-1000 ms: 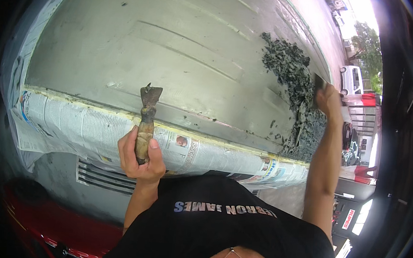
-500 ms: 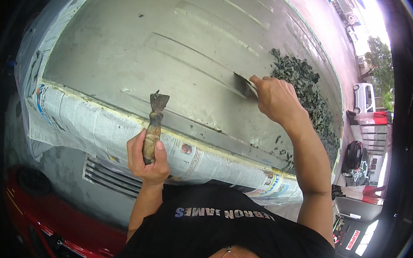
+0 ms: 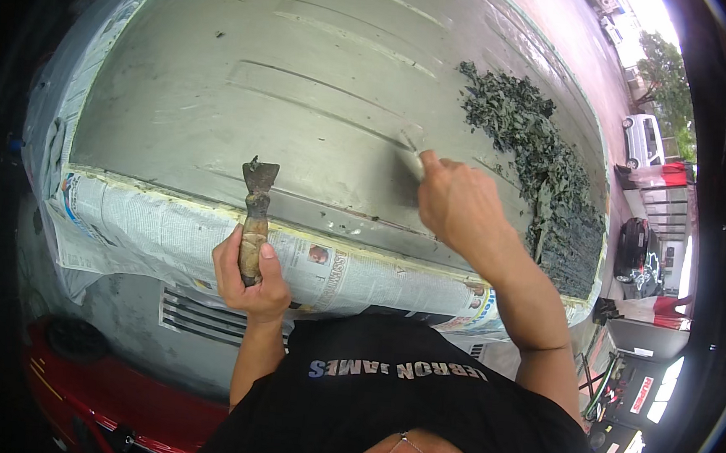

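Note:
My left hand (image 3: 252, 276) is wrapped round the worn wooden handle of an old scraper (image 3: 259, 187), its dark flared blade pointing up and away from me. A dark crumb clings to the blade's tip. My right hand (image 3: 459, 201) grips a second scraper (image 3: 414, 153), whose thin blade is seen nearly edge-on over the ribbed grey-green metal panel (image 3: 319, 131). Whether that blade touches the panel I cannot tell. To the right of my right hand lies a heap of dark flakes (image 3: 545, 147), spreading along the panel's right side.
Newspaper (image 3: 153, 220) taped down with yellowish tape covers the panel's near edge; plastic sheeting hangs at the left. A red car (image 3: 124, 387) stands low at the left. On the right are a white van (image 3: 641, 141), a dark car (image 3: 633, 250) and a cart with tools.
My right hand and its scraper have moved left and nearer to me, away from the flake heap. The left hand keeps its hold on the old scraper. The whole view has shifted slightly.

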Demonstrator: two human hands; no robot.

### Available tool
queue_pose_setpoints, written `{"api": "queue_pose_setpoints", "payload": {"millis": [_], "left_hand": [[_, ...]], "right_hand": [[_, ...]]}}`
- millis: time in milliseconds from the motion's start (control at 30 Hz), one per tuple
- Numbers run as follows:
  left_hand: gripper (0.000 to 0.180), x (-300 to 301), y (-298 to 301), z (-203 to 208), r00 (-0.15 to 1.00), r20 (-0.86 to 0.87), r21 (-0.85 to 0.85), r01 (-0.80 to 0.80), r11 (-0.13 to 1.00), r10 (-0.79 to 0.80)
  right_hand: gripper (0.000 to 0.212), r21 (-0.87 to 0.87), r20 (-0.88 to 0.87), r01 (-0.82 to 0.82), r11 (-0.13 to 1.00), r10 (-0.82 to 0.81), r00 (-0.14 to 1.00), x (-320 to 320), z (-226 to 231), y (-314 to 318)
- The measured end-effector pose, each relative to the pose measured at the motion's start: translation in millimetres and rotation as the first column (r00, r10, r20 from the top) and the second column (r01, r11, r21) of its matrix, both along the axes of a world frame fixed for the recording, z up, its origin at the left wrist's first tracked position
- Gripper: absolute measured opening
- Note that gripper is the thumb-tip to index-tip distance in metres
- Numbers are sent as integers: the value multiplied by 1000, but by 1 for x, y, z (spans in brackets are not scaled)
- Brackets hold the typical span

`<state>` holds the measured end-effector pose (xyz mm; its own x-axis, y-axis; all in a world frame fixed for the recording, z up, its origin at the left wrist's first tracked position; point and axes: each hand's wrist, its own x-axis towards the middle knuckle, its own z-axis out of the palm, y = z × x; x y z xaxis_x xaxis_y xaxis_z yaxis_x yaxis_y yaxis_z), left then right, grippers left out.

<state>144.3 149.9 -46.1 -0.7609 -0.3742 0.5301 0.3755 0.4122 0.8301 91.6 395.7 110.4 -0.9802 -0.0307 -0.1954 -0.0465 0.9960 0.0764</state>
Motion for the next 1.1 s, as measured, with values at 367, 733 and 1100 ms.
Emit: {"api": "queue_pose_setpoints", "payload": {"millis": [367, 733, 1100], "left_hand": [[40, 1, -1, -2, 1000, -6, 1, -8, 1000, 8], [39, 0, -3, 0, 1000, -16, -18, 4, 1000, -4], [40, 0, -3, 1, 1000, -27, -17, -1, 1000, 0]], "right_hand": [[20, -12, 67, 91, 996, -90, 994, -10, -6, -1], [18, -26, 58, 110, 994, -108, 992, -26, 3, -5], [22, 4, 48, 107, 994, -107, 993, -18, -1, -18]]}}
